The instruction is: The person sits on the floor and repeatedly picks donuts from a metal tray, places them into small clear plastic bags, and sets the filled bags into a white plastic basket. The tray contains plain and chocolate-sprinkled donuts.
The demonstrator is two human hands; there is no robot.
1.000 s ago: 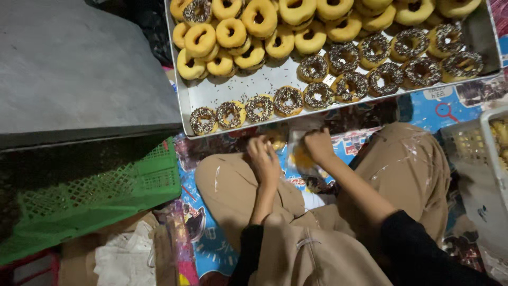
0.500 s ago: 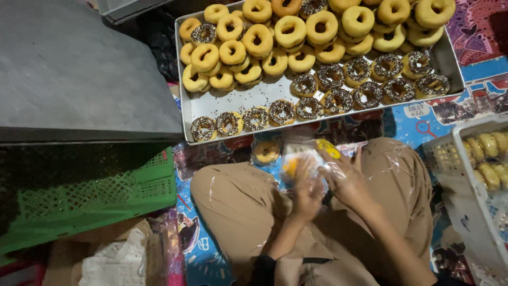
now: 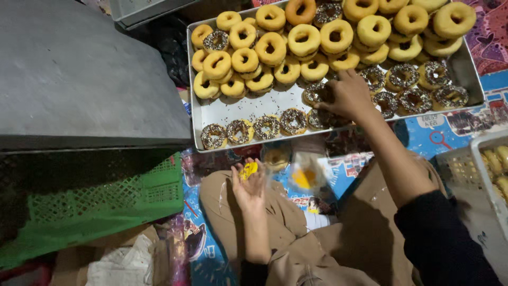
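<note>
**Reaching into the tray for a sprinkled doughnut**

The right hand is stretched out over the metal tray, its fingers curled down onto a chocolate-sprinkled doughnut in the middle row — they touch it, but whether they have closed round it I cannot tell, since the back of the hand hides the grip. The left hand stays back over the lap, palm up and fingers loosely bent around a small yellow piece, with a clear plastic bag lying just beside it on the patterned mat. A row of sprinkled doughnuts lines the near edge of the tray, and plain yellow-glazed doughnuts are heaped at the far side. A green crate stands at the left, a white basket at the right.

To do this well, I judge the doughnut should be taken by its sides or through the hole, not by the topped face, so the sprinkles stay on. Lift straight up — its neighbours touch it and a sideways drag would smear them. The bag's mouth would best be held wide before the doughnut arrives.
</note>
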